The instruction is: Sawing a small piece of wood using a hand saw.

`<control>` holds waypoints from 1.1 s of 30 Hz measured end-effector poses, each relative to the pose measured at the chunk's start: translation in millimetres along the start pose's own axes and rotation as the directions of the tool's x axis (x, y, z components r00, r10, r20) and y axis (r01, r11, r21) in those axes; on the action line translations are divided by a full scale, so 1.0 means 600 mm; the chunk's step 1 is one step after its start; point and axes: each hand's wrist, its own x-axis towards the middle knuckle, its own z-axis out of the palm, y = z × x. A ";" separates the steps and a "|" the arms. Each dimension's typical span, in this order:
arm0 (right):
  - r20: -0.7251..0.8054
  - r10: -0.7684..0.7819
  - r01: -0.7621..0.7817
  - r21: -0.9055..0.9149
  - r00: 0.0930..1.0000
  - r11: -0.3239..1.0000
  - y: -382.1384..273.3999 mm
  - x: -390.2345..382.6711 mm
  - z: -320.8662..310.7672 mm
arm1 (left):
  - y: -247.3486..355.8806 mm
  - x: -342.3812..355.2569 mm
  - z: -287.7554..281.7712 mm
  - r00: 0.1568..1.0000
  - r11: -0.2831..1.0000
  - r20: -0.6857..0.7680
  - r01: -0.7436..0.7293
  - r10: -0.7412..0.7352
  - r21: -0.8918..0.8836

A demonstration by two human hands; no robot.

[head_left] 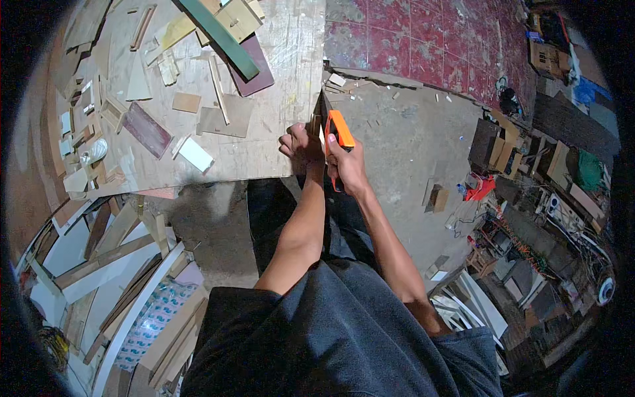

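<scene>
My right hand (350, 165) is closed around the orange handle of a handsaw (341, 128). The saw's dark, narrow blade points away from me, along the right edge of the pale wooden worktable (258, 155). My left hand (303, 144) is at the table's right front corner, just left of the saw, its fingers curled. It presses on a narrow brown wooden strip (317, 121) beside the blade; the hand hides most of that strip. Whether the saw teeth touch the wood cannot be made out.
On the table lie a long green board (221, 41), a maroon board (254, 66), a thin stick (218, 89) and several offcuts. Stacked boards (106, 264) stand at lower left. Tools, cables and wood scraps line the right side; a red tiled surface (430, 40) lies beyond.
</scene>
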 end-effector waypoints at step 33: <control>0.001 0.109 -0.109 0.038 0.994 0.993 -0.022 0.013 -0.007 | 0.005 0.006 0.015 0.985 0.995 -0.172 -0.009 0.026 0.099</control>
